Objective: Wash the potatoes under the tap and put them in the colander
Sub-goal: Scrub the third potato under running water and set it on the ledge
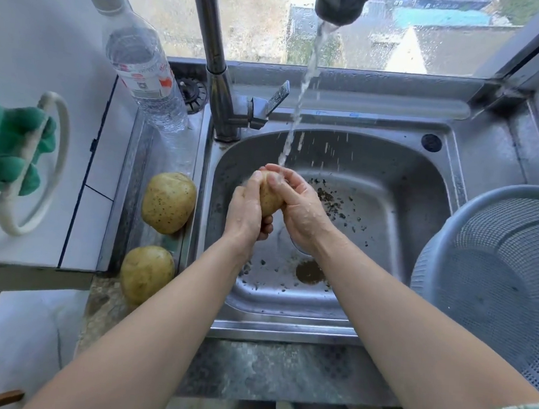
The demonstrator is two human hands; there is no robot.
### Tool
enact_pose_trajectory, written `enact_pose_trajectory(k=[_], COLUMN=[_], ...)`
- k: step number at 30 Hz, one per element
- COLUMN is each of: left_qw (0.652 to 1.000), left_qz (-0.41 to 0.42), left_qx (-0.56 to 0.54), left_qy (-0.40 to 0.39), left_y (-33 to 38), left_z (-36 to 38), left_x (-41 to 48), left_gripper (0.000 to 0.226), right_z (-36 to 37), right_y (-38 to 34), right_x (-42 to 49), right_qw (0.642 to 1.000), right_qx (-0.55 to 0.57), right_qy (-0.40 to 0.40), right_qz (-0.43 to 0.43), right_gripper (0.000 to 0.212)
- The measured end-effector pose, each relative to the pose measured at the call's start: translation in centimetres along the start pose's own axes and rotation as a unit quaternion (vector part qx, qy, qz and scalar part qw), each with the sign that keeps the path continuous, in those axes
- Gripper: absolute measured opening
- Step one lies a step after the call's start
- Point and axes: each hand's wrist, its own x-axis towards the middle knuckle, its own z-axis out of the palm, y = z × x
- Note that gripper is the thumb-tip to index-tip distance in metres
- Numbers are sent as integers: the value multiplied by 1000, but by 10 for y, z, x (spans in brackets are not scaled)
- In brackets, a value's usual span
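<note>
Left hand point(245, 213) and right hand point(297, 203) clasp a potato point(269, 198) under running water point(296, 116). Two potatoes point(168, 202) lie left of the sink point(393, 169).

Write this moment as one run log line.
step: washing | both hands hold potato under tap water | two potatoes waiting left | colander empty

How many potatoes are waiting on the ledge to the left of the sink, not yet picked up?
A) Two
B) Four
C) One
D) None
A: two potatoes lie on the ledge left of the sink, a farther potato and a nearer potato, while both hands, left hand and right hand, hold a third potato under the water; the colander holds none.
</note>
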Motion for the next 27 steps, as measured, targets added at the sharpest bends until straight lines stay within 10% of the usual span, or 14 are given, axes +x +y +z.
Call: enact_pose_trajectory(k=[3, 9, 14, 20, 27], left_qw=[1000, 999, 998, 999, 999], left_qz=[12, 25, 56, -18, -16], left_qx=[15, 18, 30, -19, -16], left_qy=[-3, -32, -27, -31, -37], left_y=[-3, -10, -10, -8, -7], left_z=[7, -2, 4, -3, 6], left_x=[-1, 4, 5, 10, 4], left_gripper=[61, 54, 55, 65, 56], right_z=[8, -3, 13, -5, 7], right_y=[2, -10, -7, -14, -9], right_x=[3, 0, 2, 5, 9], right_qw=[996, 993, 998, 994, 999], right_qx=[10, 101, -9, 68, -5], right_qy=[87, -42, 58, -79, 49], right_qz=[4, 46, 11, 37, 8], right_gripper=[5, 32, 14, 38, 13])
